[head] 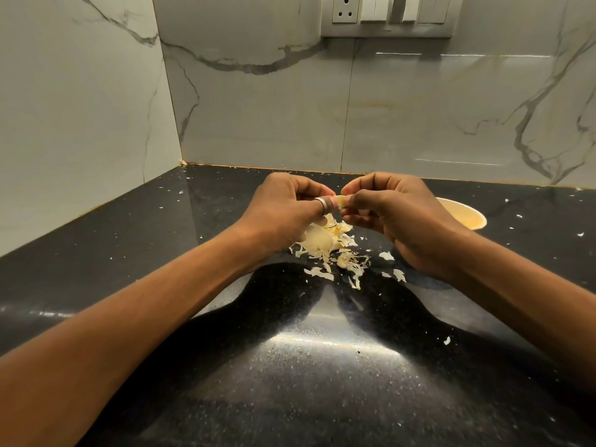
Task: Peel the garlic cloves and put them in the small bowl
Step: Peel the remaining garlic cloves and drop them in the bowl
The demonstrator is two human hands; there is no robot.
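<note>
A pale garlic clove (341, 200) is pinched between the fingertips of both hands, above the black counter. My left hand (283, 208), with a ring on its thumb, holds the clove's left end. My right hand (396, 214) grips its right end. Beneath the hands lies a heap of garlic cloves and papery skins (325, 243). The small cream bowl (467, 216) stands behind my right hand, which hides most of it; its contents cannot be seen.
Skin flakes (399, 275) are scattered over the black speckled counter (290, 366). Marble-tiled walls close the left side and the back, meeting in a corner (182, 162). A socket and switch panel (387, 14) sits high on the back wall.
</note>
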